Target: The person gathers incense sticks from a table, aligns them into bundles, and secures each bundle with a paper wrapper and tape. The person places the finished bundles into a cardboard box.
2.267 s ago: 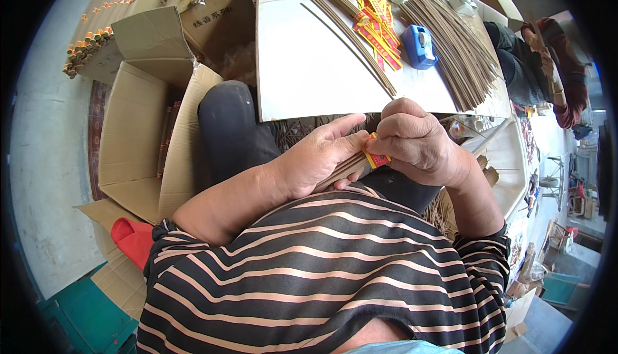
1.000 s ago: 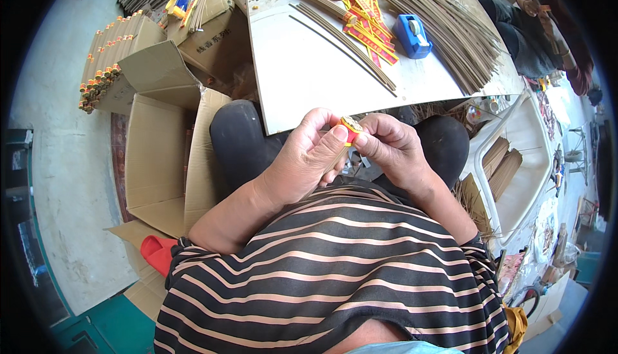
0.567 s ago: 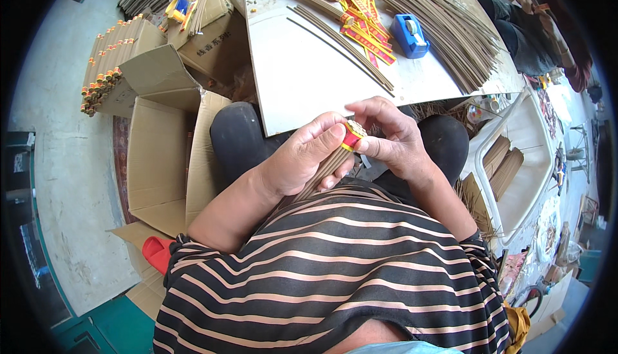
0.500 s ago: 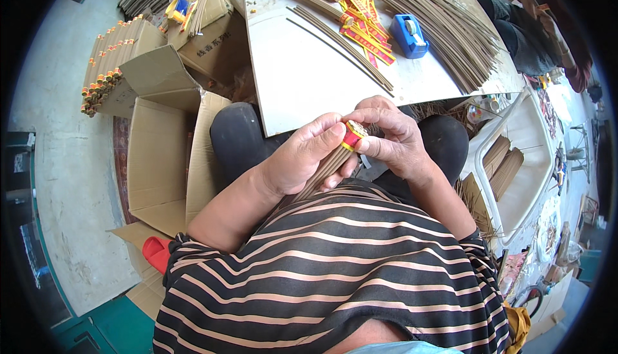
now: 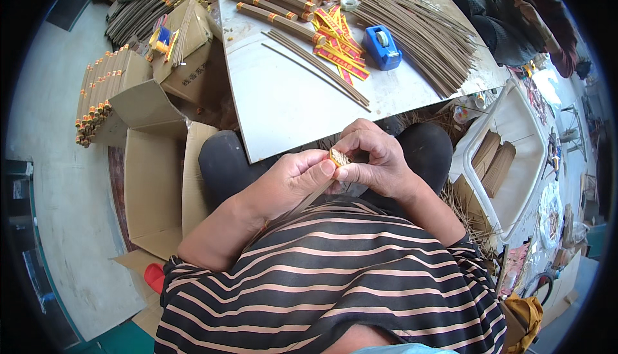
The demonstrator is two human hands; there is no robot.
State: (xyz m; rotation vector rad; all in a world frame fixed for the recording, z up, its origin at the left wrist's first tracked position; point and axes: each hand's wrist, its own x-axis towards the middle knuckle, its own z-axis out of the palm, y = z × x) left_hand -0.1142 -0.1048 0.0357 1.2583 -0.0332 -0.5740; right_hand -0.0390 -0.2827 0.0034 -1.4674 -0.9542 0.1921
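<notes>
A bundle of brown incense sticks (image 5: 339, 157) is held in front of my striped shirt, its round end of pale stick tips tilted up at me. My left hand (image 5: 290, 183) closes around the bundle just below that end, the thumb pressed to its side. From the other side, the thumb and fingers of my right hand (image 5: 376, 161) pinch the rim, where a yellow edge of the paper band shows. The rest of the band and some fingertips are hidden. The lower sticks run down toward my body under the left wrist.
Ahead stands a white table (image 5: 270, 112) with banded incense bundles (image 5: 277, 22), red-yellow paper strips (image 5: 338, 48), a blue tape dispenser (image 5: 382, 48) and a pile of loose sticks (image 5: 418, 38). An open cardboard box (image 5: 154, 186) is at left, a white tub (image 5: 515, 186) at right. Another person sits at the far right.
The bundle has tipped so its end faces me more, and the red band that showed before is now mostly covered. Both hands sit slightly lower and further left; the whole view has shifted.
</notes>
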